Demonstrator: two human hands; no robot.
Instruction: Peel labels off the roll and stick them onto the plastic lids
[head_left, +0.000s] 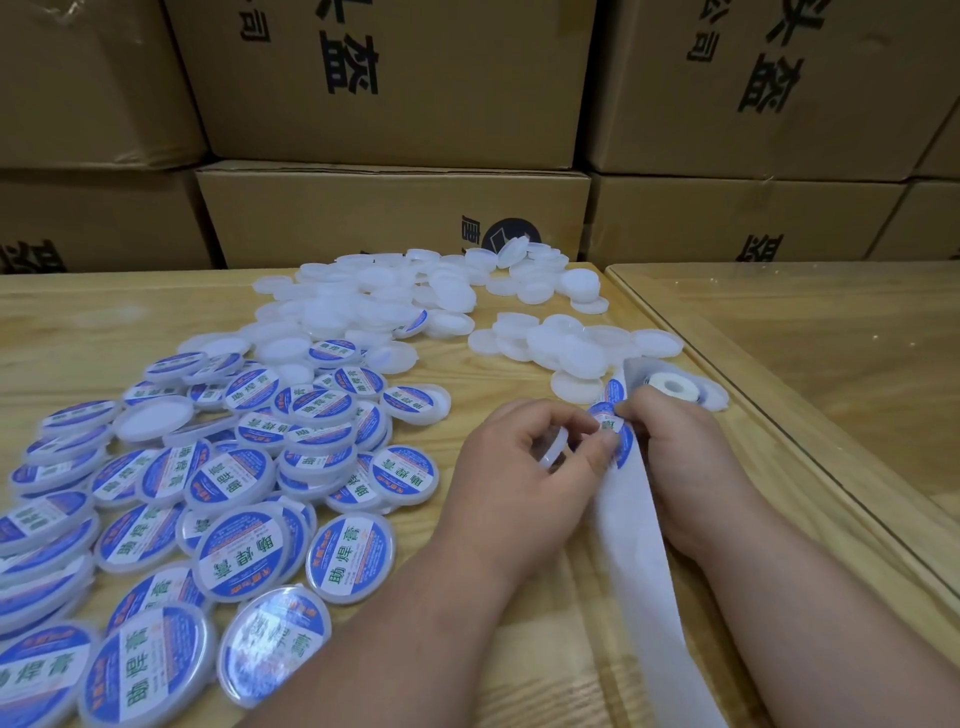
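Observation:
My left hand (524, 462) grips a blank white plastic lid (554, 448) on edge between its curled fingers. My right hand (670, 441) pinches a round blue label (607, 415) at the white backing strip (631, 530), which runs from the label roll (672, 385) toward me between my forearms. Another label (614, 388) sits on the strip just past my fingers. Blank white lids (374, 306) lie heaped at the back of the table. Labelled lids (234, 478) with blue and white stickers cover the left side.
The wooden table (78, 322) meets a second, glass-topped table (831, 338) on the right at a raised seam. Stacked cardboard boxes (389, 208) form a wall right behind both tables. A smaller cluster of blank lids (571, 348) lies beside the roll.

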